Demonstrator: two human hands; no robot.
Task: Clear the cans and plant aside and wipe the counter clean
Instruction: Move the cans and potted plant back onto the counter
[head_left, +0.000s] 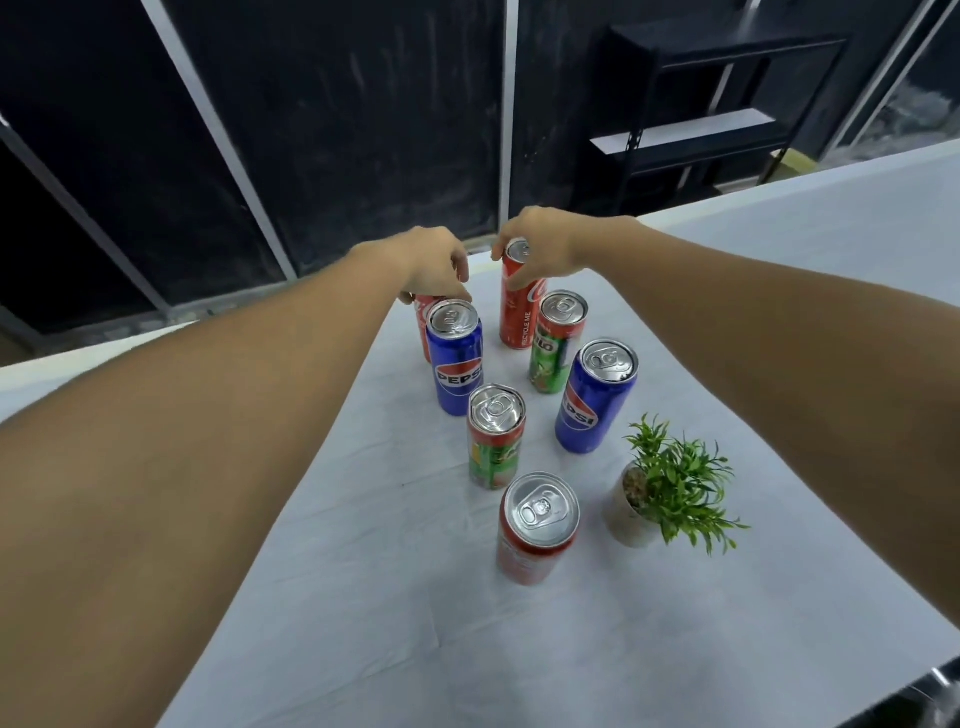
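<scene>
far red can (519, 306) held near top by right hand (540, 244) | left hand (434, 265) curled over other red can (422, 317), grip hard to tell | five more cans standing on white counter (363, 597) | plant (670, 488) at right, near front red can (537, 530)

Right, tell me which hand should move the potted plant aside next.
Right. The potted plant sits on the right of the counter, under the right forearm. The right hand holds the far red can and must release it first; the left hand would have to cross over the cans.
</scene>
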